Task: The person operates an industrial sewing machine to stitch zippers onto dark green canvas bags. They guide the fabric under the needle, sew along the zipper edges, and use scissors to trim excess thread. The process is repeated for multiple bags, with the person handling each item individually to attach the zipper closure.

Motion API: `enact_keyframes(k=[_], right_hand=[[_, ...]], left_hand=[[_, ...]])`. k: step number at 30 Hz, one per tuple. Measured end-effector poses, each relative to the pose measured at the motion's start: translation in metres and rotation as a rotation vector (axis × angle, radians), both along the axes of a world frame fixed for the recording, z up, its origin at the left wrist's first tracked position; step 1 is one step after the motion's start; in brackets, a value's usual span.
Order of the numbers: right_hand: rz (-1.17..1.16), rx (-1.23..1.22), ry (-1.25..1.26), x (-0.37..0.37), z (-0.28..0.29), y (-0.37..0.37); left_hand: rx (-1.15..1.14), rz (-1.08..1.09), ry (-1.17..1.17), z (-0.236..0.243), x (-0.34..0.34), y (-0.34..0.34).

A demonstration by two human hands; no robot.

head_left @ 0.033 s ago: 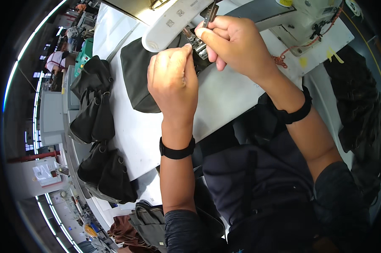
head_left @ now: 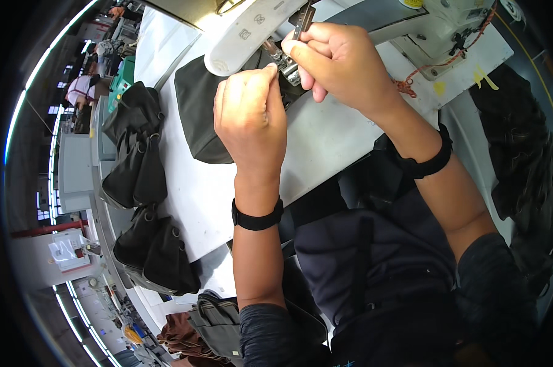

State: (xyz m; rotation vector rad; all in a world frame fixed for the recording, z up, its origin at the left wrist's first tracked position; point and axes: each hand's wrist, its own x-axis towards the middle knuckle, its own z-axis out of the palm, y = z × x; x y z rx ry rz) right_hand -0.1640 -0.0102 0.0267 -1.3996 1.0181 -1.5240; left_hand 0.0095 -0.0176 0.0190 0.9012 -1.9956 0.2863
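Observation:
A sewing machine with a white rounded arm stands at the top middle, and its shiny presser foot parts show between my hands. My left hand is closed, thumb and forefinger pinched at the left of those metal parts. My right hand is closed too, thumb against forefinger just above them. A narrow dark metal piece with holes meets its fingertips; I cannot tell whether it is held. Whatever the left fingertips grip is too small to see. Under the machine arm and beside my left hand lies a dark green-grey bag piece.
Several dark bags line the left edge of the white table. A grey bag and brown material lie at the lower left. Dark material hangs at the right. Orange cord rests by the machine base.

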Motion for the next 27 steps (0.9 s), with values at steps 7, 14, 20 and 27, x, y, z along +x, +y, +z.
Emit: enact_keyframes(k=[7,14,20,27], right_hand=[[-0.014,0.021,-0.007,0.002,0.001,0.0],[-0.019,0.056,-0.014,0.004,0.003,0.001],[-0.024,0.033,0.027,0.004,0.001,-0.001],[0.014,0.087,-0.046,0.001,0.001,0.0]], left_hand=[[-0.003,-0.005,0.019,-0.001,-0.002,-0.002],[-0.033,-0.037,0.028,0.001,-0.003,-0.005],[-0.013,0.007,0.044,-0.001,-0.002,-0.005],[0.081,0.151,-0.261,-0.005,0.049,0.019]])
